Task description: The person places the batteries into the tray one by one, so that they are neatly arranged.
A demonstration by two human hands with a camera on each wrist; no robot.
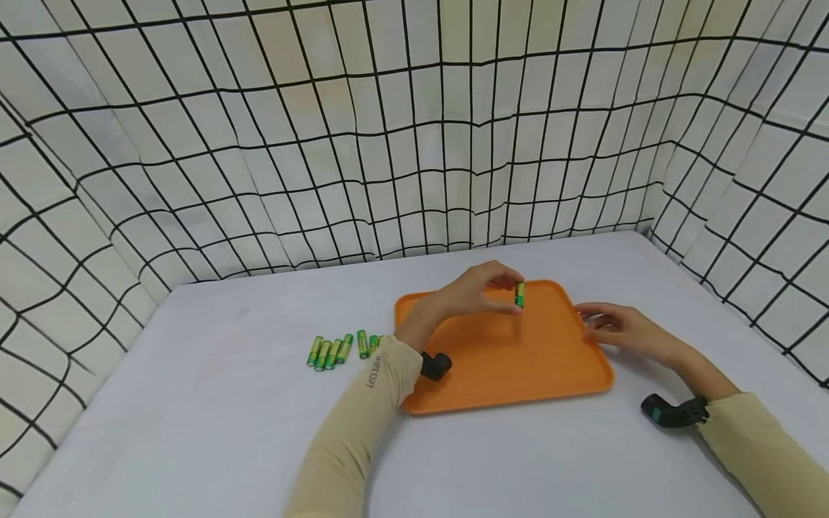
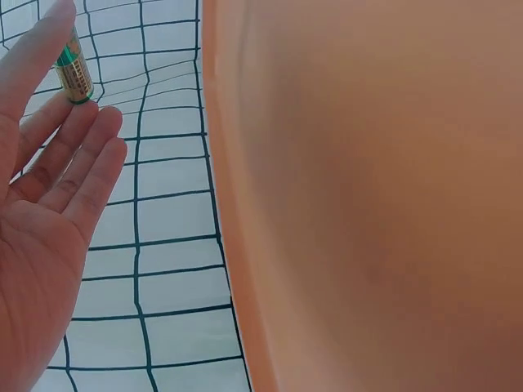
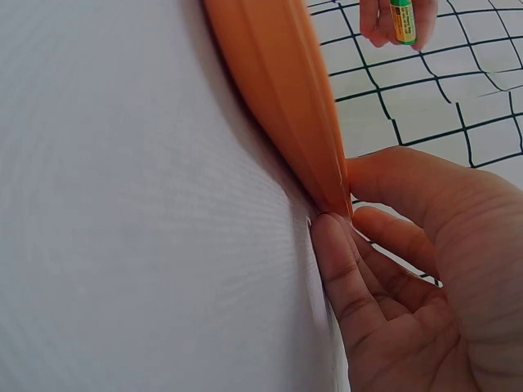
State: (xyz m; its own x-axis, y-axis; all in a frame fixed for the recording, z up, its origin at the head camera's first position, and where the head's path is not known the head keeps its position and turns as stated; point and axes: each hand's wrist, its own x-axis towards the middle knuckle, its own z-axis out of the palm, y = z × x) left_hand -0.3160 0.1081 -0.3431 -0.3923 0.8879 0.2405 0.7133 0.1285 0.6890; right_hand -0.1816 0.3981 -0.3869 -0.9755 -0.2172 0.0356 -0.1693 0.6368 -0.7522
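Observation:
My left hand (image 1: 477, 291) pinches a green and gold battery (image 1: 519, 295) between thumb and fingertips, above the back of the orange tray (image 1: 492, 374). The battery stands upright in the head view; in the left wrist view the thumb covers one end of this battery (image 2: 75, 77), and the other fingers are extended. At the tray's right edge is my right hand (image 1: 624, 331). In the right wrist view its thumb and a finger pinch the tray's rim (image 3: 302, 106) from both sides.
Several more green and gold batteries (image 1: 333, 352) lie in a loose row on the white table (image 1: 214, 403) left of the tray, the rightmost partly hidden by my left sleeve. White walls with a black grid net (image 1: 414, 151) rise behind the table and at both sides.

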